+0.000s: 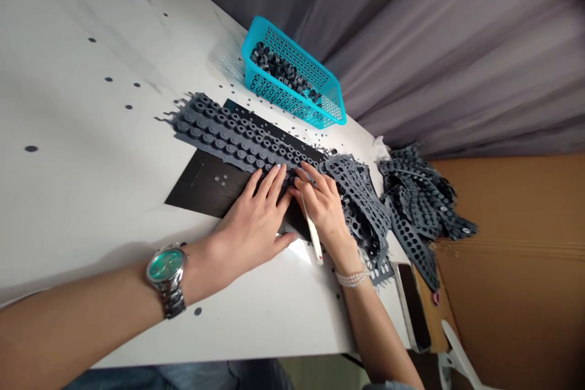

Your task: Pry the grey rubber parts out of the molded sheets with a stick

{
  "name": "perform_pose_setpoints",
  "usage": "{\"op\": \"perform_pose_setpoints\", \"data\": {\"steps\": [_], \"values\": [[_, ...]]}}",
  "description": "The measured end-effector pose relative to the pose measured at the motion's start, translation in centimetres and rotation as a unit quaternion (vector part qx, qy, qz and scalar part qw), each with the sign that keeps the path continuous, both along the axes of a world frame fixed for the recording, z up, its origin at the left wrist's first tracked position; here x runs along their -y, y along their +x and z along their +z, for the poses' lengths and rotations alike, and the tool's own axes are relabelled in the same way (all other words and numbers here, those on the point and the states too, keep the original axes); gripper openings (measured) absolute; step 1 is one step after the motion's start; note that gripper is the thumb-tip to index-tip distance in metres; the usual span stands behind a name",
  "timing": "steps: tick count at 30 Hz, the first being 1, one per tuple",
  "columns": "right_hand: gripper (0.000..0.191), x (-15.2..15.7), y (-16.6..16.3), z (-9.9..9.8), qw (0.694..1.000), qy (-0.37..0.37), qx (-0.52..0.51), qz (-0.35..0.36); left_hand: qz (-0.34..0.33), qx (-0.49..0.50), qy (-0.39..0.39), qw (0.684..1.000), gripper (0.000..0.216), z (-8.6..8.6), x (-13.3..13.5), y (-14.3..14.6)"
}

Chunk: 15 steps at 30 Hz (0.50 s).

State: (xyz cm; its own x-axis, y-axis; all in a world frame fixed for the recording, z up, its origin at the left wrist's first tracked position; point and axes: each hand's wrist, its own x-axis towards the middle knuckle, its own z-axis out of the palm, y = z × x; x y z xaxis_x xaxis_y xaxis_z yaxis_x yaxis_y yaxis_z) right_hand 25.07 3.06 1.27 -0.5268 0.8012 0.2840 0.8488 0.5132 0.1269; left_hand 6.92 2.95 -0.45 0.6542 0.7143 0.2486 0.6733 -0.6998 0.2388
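Observation:
A grey rubber sheet (pixel 228 134) studded with rows of small round caps lies across a black mat (pixel 205 186) on the white table (pixel 82 122). My left hand (pixel 253 222), a watch on its wrist, presses flat on the sheet's near end with fingers stretched out. Beside it, my right hand (pixel 322 207) is closed around a thin white stick (pixel 312 231), its fingertips on the sheet. To the right, the punched-out part of the sheet (pixel 361 201) hangs full of empty holes.
A teal basket (pixel 292 76) holding loose dark caps stands at the table's far edge. A pile of punched grey sheets (pixel 420 201) lies at the right. A phone (pixel 414 308) rests near the table's corner. Small grey dots are scattered over the table. Grey curtain behind.

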Motion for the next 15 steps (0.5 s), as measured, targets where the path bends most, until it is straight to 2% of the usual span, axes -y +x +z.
{"op": "perform_pose_setpoints", "data": {"steps": [3, 8, 10, 15], "values": [[0.018, -0.5, 0.3, -0.3, 0.999, 0.01, -0.025, -0.032, -0.001, -0.001, -0.003, 1.0, 0.076, 0.0, 0.0, 0.0], [0.012, -0.3, 1.8, -0.6, 0.973, 0.095, -0.125, -0.169, -0.002, -0.002, -0.016, 1.0, 0.076, 0.1, 0.0, 0.0], [0.008, 0.4, 2.0, -0.4, 0.973, 0.091, -0.139, -0.159, -0.004, -0.001, -0.016, 1.0, 0.076, 0.2, 0.0, -0.1], [0.01, 1.9, 0.8, -0.2, 0.994, 0.049, -0.097, -0.033, -0.007, -0.003, -0.011, 1.0, 0.076, 0.2, 0.0, -0.1]]}}
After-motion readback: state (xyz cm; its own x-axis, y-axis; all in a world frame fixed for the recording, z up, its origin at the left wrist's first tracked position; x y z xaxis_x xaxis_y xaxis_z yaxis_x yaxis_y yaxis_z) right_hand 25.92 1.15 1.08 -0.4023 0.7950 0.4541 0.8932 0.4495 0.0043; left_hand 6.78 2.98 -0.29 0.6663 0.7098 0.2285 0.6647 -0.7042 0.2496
